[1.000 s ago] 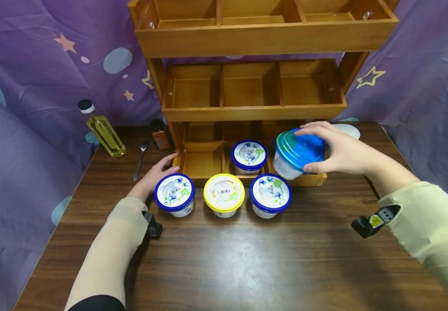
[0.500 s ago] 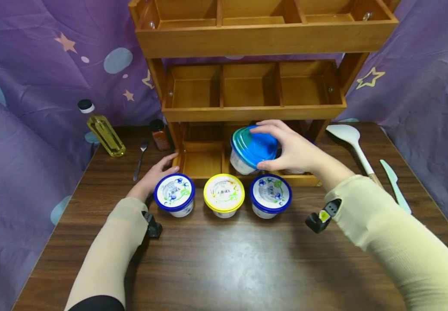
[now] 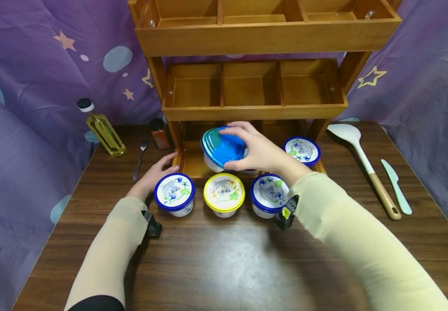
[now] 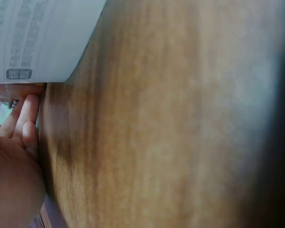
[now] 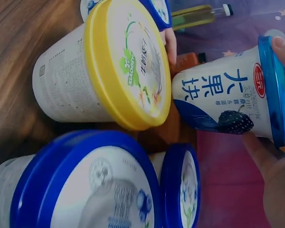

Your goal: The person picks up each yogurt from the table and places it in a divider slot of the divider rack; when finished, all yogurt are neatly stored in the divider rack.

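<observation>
My right hand [image 3: 260, 151] grips a yogurt tub with a shiny blue lid [image 3: 214, 149]. The tub is tilted, held over the left and middle part of the rack's bottom tier. In the right wrist view the blackberry print on this yogurt tub [image 5: 218, 95] shows. My left hand [image 3: 152, 178] touches the left end of the wooden rack [image 3: 255, 114] with fairly straight fingers. In front stand a blue-lidded tub [image 3: 174, 192], a yellow-lidded tub [image 3: 224, 193] and another blue-lidded tub [image 3: 268, 190]. One blue-lidded tub [image 3: 302, 150] sits in the bottom tier's right compartment; another in the middle is mostly hidden by my right hand.
An oil bottle [image 3: 105, 134], a spice jar [image 3: 159, 134] and a fork [image 3: 140, 160] lie or stand on the left. At the right are a white ladle-like utensil with a wooden handle [image 3: 381, 194] and a pale green knife [image 3: 396, 185]. Upper tiers overhang the bottom one.
My right hand has carried the shiny-lidded tub leftward along the bottom tier, from the right compartment past the middle one. The right compartment's tub came into view. My left hand stays put.
</observation>
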`<action>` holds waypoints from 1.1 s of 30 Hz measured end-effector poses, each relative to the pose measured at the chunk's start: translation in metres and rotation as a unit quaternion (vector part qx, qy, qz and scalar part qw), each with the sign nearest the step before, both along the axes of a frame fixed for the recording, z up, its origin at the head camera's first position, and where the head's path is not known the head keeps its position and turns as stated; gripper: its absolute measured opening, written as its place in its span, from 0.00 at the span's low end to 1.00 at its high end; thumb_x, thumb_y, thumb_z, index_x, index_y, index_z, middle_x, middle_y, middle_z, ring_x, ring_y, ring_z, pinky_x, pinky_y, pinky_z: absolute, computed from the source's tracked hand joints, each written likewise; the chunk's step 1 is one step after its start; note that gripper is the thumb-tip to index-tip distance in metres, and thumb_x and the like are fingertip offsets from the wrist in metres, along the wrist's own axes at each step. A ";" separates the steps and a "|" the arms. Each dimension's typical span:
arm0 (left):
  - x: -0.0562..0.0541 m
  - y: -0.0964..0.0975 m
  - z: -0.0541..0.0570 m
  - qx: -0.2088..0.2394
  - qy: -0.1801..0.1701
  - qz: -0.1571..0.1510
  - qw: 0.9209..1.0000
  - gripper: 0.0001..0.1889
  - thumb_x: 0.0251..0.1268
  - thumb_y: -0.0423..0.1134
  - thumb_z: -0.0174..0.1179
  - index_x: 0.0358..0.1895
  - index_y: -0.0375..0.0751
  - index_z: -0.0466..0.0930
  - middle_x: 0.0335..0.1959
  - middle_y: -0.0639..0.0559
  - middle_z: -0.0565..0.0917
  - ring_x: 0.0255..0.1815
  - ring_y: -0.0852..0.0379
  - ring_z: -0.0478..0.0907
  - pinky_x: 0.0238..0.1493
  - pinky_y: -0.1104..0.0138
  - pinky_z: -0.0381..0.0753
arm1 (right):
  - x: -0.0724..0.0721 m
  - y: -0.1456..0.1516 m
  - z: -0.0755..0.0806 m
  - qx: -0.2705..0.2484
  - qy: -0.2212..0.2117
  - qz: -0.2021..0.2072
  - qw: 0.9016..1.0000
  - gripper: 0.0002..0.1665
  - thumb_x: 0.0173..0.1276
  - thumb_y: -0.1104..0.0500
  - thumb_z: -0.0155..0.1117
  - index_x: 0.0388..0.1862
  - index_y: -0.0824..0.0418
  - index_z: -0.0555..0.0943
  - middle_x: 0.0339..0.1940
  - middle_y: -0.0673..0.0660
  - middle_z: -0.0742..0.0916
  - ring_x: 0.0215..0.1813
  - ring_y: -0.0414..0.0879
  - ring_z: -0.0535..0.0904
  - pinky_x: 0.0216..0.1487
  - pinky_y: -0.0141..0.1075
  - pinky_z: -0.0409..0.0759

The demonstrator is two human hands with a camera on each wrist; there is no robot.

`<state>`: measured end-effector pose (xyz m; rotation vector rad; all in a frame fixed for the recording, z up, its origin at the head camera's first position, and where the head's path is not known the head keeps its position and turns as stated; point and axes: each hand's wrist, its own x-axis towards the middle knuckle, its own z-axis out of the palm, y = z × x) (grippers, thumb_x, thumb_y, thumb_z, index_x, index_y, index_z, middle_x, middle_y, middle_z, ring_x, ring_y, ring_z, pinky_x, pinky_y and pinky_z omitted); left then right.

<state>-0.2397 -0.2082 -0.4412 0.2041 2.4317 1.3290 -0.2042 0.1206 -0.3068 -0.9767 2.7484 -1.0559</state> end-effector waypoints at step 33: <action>0.006 0.005 0.009 0.000 -0.015 -0.003 1.000 0.32 0.70 0.57 0.45 0.74 0.61 0.49 0.74 0.38 0.49 0.72 0.36 0.45 0.63 0.37 0.46 | -0.028 -0.052 -0.039 0.083 -0.064 -0.066 0.992 0.46 0.52 0.38 0.70 0.69 0.47 0.65 0.71 0.59 0.59 0.64 0.56 0.66 0.61 0.47 0.68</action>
